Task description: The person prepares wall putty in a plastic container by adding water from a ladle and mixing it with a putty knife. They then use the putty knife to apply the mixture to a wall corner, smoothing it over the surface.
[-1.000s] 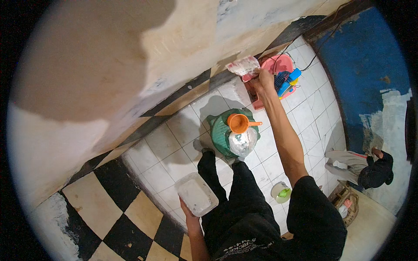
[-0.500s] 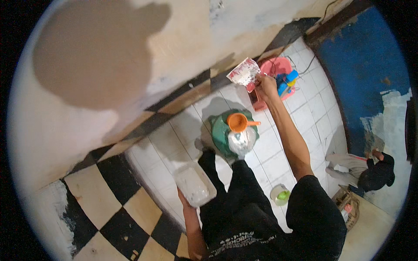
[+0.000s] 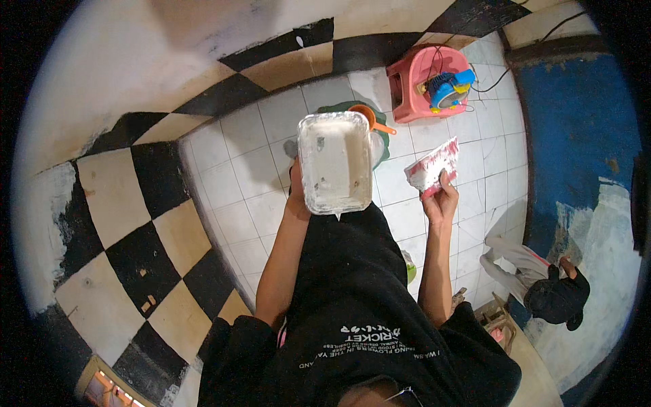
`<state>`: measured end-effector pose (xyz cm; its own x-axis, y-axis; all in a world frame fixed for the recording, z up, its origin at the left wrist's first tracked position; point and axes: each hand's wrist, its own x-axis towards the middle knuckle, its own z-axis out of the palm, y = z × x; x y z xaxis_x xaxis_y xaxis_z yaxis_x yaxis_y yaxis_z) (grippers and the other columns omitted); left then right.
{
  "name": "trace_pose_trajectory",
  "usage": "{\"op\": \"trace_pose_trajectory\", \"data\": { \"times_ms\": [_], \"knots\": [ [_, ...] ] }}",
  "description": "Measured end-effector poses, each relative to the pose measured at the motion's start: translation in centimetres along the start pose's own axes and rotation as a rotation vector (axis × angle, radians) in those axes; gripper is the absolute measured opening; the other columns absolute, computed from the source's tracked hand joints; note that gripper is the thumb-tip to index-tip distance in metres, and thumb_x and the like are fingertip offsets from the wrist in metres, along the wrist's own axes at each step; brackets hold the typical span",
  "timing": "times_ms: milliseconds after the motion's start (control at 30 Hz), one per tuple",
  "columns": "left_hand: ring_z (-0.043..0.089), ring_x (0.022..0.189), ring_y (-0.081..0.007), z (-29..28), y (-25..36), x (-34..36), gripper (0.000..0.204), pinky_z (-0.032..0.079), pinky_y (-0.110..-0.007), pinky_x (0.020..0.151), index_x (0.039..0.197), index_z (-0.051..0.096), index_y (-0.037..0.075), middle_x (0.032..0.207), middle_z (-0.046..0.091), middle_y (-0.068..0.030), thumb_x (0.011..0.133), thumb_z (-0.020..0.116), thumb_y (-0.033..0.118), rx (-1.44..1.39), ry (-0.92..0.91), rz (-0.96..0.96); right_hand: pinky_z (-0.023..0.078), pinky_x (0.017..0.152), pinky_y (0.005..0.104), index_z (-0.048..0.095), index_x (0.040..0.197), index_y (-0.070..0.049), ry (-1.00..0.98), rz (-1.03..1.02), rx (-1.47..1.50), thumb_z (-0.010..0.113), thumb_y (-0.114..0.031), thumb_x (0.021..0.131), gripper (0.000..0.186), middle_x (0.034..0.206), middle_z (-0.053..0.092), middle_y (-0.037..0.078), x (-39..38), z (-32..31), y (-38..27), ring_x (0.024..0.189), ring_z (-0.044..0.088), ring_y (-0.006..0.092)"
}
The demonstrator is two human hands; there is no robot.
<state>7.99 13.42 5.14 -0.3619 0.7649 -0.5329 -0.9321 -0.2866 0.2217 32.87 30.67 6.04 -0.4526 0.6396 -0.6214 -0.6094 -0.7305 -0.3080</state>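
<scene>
My left hand (image 3: 296, 193) grips a white rectangular plastic tub (image 3: 337, 163) by its left side. Its inside is coated with a pale white paste, and a drip hangs off the near rim. To the right, my right hand (image 3: 442, 202) pinches a flat red spreader (image 3: 434, 166) between thumb and fingers. White paste is smeared across much of the spreader's face. The two hands are apart, with the spreader well to the right of the tub. The tub partly covers an orange dipper (image 3: 380, 127) and a green item (image 3: 332, 107) beyond it.
A pink plastic stool (image 3: 401, 88) carries a blue and yellow fan (image 3: 447, 91) near the wall. Black and cream checks line the wall (image 3: 281, 71). Another person (image 3: 559, 295) works at the blue wall (image 3: 576, 122) on the right. A green-and-white container (image 3: 410, 268) stands by my right forearm.
My right hand has come away from the wall, bringing the spreader down toward me. My left hand has raised the tub and moved it forward and right. My view has shifted too.
</scene>
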Motion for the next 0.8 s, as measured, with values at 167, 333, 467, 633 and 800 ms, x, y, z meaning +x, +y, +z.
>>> {"op": "trace_pose_trajectory", "data": {
  "times_ms": [167, 333, 467, 633, 800],
  "knots": [
    [0.063, 0.095, -0.0221, -3.4, -3.5, -1.3, 0.046, 0.056, -0.038, 0.08, 0.122, 0.054, 0.006, 0.109, 0.062, -0.0095, 0.095, 0.042, 0.041, 0.272, 0.002, 0.105, 0.045, 0.1, 0.0404, 0.049, 0.123, 0.003, -0.053, 0.051, -0.088, 0.059, -0.007, 0.091, 0.035, 0.117, 0.059, 0.012, -3.0, -4.2, -4.0, 0.111, 0.057, 0.024],
    [0.062, 0.096, -0.0229, -4.8, -5.5, -2.3, 0.048, 0.056, -0.041, 0.08, 0.124, 0.052, 0.006, 0.108, 0.061, -0.0098, 0.094, 0.042, 0.042, -0.012, -0.049, 0.018, 0.049, 0.094, 0.0361, 0.05, 0.121, 0.002, 0.184, 0.046, -0.252, 0.059, -0.008, 0.091, 0.033, 0.115, 0.06, 0.011, -4.2, -6.5, -4.1, 0.106, 0.06, 0.0223],
    [0.062, 0.096, -0.0251, -8.4, -5.7, -3.7, 0.046, 0.056, -0.041, 0.082, 0.124, 0.051, 0.005, 0.109, 0.061, -0.0106, 0.094, 0.041, 0.039, 0.195, 0.091, 0.134, 0.049, 0.093, 0.0353, 0.05, 0.122, 0.003, 0.307, 0.089, -0.353, 0.056, -0.009, 0.092, 0.033, 0.114, 0.061, 0.01, -4.4, -10.4, -2.0, 0.102, 0.061, 0.0217],
    [0.061, 0.106, -0.0255, -22.1, -5.4, -8.4, 0.047, 0.053, -0.041, 0.089, 0.13, 0.048, 0.005, 0.119, 0.06, -0.0107, 0.097, 0.042, 0.038, -0.118, 0.139, 0.133, 0.042, 0.049, 0.023, 0.058, 0.1, -0.01, 0.583, 0.174, -0.55, 0.051, -0.007, 0.091, 0.012, 0.084, 0.06, -0.003, -1.2, -19.2, 3.3, 0.062, 0.053, 0.0076],
    [0.06, 0.11, -0.0276, -26.5, -6.5, -8.2, 0.052, 0.054, -0.045, 0.088, 0.134, 0.045, 0.006, 0.124, 0.058, -0.0114, 0.097, 0.041, 0.042, -0.143, 0.181, 0.092, 0.036, 0.044, 0.0232, 0.058, 0.088, -0.007, 0.561, 0.129, -0.649, 0.06, -0.013, 0.092, 0.008, 0.07, 0.052, -0.003, 2.9, -24.8, 7.0, 0.055, 0.048, 0.008]
  ]
}}
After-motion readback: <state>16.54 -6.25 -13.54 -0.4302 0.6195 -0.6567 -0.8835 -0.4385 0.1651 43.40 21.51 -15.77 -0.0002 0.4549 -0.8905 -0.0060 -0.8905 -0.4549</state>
